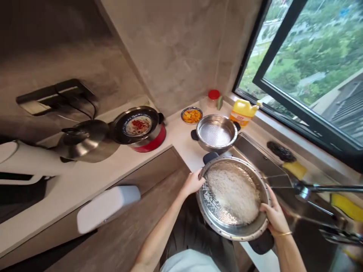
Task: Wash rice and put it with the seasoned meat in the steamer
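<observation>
Both my hands grip a round steel steamer basket (204,208) by its rim, with a mound of white rice (234,192) spread inside it. My left hand (194,183) is closed on the left edge, below one dark handle. On the opposite edge, my right hand (275,215) has its thumb over the rim, and a gold bangle circles that wrist. The basket is held in front of my body, near the counter corner and the sink. Just beyond it stands a second steel steamer basket (217,132) with a perforated bottom and nothing visible in it.
A red-sided pot (153,141) with a plate of food on top stands left of the corner, beside a steel kettle (87,139). Behind are a dish of orange pieces (192,115), a red-lidded jar (213,98) and a yellow jug (242,112). The faucet (304,190) juts over the sink.
</observation>
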`<state>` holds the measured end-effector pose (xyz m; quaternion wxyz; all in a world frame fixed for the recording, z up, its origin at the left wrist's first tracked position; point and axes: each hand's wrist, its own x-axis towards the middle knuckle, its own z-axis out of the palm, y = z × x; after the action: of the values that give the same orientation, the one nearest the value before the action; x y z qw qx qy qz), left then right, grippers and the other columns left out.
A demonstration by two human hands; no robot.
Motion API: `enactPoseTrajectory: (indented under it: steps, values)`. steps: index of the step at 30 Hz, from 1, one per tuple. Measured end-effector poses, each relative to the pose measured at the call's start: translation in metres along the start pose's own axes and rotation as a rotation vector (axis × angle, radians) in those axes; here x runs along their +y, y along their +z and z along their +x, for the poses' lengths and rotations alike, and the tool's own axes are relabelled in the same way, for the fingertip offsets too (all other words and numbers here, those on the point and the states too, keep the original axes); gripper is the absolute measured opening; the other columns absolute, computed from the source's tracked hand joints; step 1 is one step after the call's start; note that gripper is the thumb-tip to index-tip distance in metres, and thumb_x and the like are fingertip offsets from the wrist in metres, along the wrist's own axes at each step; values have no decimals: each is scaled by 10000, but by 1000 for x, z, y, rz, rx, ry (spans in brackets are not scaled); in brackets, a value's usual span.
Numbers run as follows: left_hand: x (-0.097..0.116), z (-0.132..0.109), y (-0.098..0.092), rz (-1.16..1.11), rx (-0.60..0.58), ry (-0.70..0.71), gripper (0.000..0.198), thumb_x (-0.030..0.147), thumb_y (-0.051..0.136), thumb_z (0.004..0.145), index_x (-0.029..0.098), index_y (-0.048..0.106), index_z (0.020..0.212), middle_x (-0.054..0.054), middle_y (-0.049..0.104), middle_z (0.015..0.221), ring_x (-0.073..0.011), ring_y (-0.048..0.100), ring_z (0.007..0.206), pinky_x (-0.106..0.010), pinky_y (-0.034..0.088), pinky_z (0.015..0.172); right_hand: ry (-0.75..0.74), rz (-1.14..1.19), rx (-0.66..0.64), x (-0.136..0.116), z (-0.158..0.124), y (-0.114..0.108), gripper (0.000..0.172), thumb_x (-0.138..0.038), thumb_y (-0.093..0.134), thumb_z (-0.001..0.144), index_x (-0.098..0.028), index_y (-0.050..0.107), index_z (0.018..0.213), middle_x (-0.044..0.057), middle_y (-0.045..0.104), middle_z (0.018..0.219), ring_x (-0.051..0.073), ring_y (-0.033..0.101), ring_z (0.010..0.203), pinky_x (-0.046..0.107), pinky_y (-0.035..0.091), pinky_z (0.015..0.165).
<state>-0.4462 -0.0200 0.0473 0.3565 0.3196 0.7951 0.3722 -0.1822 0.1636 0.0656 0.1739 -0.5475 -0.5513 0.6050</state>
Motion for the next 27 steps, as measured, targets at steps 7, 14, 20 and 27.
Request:
enactPoseTrajectory:
  steps: [7,14,20,27]
  values:
    - [-28,10,-93,121,62,-42,482,211,486,765,219,553,1243,-101,717,936,-243,664,868,-282,446,705,137,29,-16,-36,11,96,984,-114,562,482,-301,340,1422,-96,440,469,96,360,328,201,294,331]
    - [-44,11,-177,112,128,-49,441,227,479,775,218,567,1207,-96,720,882,-245,670,818,-282,436,670,84,-48,-96,-90,17,171,915,-129,570,506,-313,389,1383,-89,447,497,92,381,359,192,306,339]
    - [-59,-8,-263,26,426,-92,338,232,504,763,168,612,1077,-54,686,824,-179,609,704,-256,431,646,-65,-202,-361,-197,57,276,855,-130,566,510,-287,440,1340,-77,508,551,100,425,379,198,330,347]
    - [-77,-35,-354,69,773,-367,271,292,510,776,144,615,978,-88,689,850,-231,636,811,-295,455,700,-328,-420,-773,-293,109,495,777,-42,532,470,-178,577,1233,-52,573,560,105,478,455,204,378,429]
